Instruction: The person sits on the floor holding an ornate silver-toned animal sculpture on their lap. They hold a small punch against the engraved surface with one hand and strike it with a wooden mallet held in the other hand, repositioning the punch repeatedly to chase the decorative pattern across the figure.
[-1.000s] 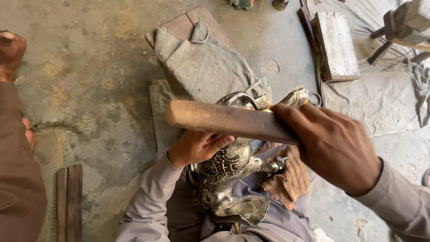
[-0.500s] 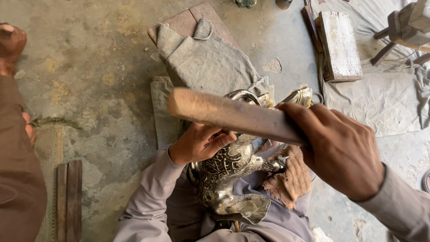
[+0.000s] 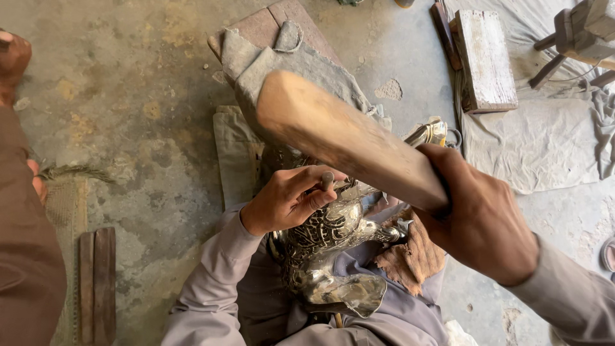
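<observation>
Two hands at a metal bird figure on the lap.

The right hand [image 3: 482,225] grips a wooden mallet [image 3: 346,138] raised above; the left hand [image 3: 289,198] pinches a small punch [image 3: 327,181] against the shiny engraved bird figure [image 3: 327,247], which rests on the person's lap beside a brown rag [image 3: 413,256].

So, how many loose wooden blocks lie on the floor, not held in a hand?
1, as far as visible. The pale rectangular wooden block lies on the grey concrete floor at the upper right, beside the light cloth sheet. Others may be hidden outside the view.
</observation>
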`<action>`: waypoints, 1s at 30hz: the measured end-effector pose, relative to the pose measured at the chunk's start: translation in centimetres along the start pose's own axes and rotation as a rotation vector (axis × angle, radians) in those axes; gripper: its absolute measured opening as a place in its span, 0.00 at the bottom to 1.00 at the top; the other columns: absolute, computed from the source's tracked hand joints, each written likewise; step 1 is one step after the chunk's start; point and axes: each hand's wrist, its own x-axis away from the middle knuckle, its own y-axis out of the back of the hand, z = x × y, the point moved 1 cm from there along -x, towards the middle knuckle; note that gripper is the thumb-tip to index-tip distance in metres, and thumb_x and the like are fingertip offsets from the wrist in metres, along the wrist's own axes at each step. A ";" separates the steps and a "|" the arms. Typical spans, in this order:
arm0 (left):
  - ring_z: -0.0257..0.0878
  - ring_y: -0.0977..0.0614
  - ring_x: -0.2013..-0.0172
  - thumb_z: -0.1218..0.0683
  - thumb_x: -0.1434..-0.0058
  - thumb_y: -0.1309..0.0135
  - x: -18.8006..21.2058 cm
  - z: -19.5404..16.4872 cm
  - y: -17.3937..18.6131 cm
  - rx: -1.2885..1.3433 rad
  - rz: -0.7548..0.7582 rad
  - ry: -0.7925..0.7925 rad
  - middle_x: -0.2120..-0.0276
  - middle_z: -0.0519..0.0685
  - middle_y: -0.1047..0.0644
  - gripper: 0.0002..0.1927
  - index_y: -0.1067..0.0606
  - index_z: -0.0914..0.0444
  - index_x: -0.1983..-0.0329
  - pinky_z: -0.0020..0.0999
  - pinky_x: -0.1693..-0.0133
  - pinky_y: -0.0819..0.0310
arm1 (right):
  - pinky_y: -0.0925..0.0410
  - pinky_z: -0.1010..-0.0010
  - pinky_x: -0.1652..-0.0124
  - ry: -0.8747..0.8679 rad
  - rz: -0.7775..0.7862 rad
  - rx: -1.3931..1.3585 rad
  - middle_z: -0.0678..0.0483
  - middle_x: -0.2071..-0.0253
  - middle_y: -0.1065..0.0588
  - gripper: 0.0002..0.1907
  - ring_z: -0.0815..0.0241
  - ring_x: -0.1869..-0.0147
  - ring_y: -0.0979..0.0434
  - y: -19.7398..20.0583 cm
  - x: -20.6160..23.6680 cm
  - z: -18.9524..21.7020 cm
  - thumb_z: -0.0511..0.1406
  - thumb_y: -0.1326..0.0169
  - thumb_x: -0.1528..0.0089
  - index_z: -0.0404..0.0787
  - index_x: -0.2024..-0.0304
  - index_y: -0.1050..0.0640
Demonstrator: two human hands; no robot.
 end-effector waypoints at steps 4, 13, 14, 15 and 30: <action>0.33 0.18 0.65 0.54 0.27 0.43 -0.3 -0.3 0.0 -0.041 -0.001 -0.054 0.62 0.47 0.20 0.13 0.26 0.62 0.42 0.27 0.64 0.19 | 0.30 0.67 0.82 0.038 -0.095 0.023 0.46 0.60 0.19 0.27 0.56 0.76 0.22 0.1 0.2 0.0 0.31 0.40 0.44 0.40 0.41 0.29; 0.32 0.17 0.67 0.54 0.28 0.44 0.0 -0.5 0.1 -0.019 0.003 0.028 0.63 0.47 0.20 0.14 0.27 0.65 0.43 0.26 0.67 0.20 | 0.31 0.71 0.80 -0.074 0.049 -0.169 0.45 0.60 0.21 0.28 0.61 0.77 0.22 0.3 0.0 0.2 0.30 0.42 0.42 0.37 0.40 0.31; 0.31 0.18 0.69 0.54 0.28 0.43 0.0 -0.5 0.1 -0.042 0.017 0.033 0.64 0.47 0.19 0.13 0.26 0.63 0.45 0.27 0.68 0.21 | 0.31 0.69 0.80 -0.073 0.058 -0.071 0.47 0.61 0.20 0.28 0.59 0.78 0.22 0.4 0.0 0.2 0.32 0.41 0.41 0.41 0.38 0.31; 0.31 0.18 0.70 0.54 0.29 0.41 0.0 -0.4 0.1 -0.064 0.032 0.038 0.65 0.47 0.18 0.11 0.24 0.62 0.47 0.27 0.70 0.23 | 0.30 0.67 0.81 -0.075 0.067 0.026 0.48 0.61 0.19 0.29 0.57 0.78 0.22 0.5 0.1 0.3 0.33 0.40 0.40 0.44 0.36 0.30; 0.34 0.18 0.65 0.55 0.28 0.44 0.5 -0.3 0.1 -0.011 -0.015 0.004 0.56 0.51 0.19 0.15 0.27 0.65 0.43 0.29 0.65 0.21 | 0.29 0.70 0.78 0.030 0.001 -0.120 0.45 0.61 0.20 0.26 0.57 0.75 0.21 -0.5 -0.5 -0.9 0.34 0.40 0.41 0.38 0.41 0.31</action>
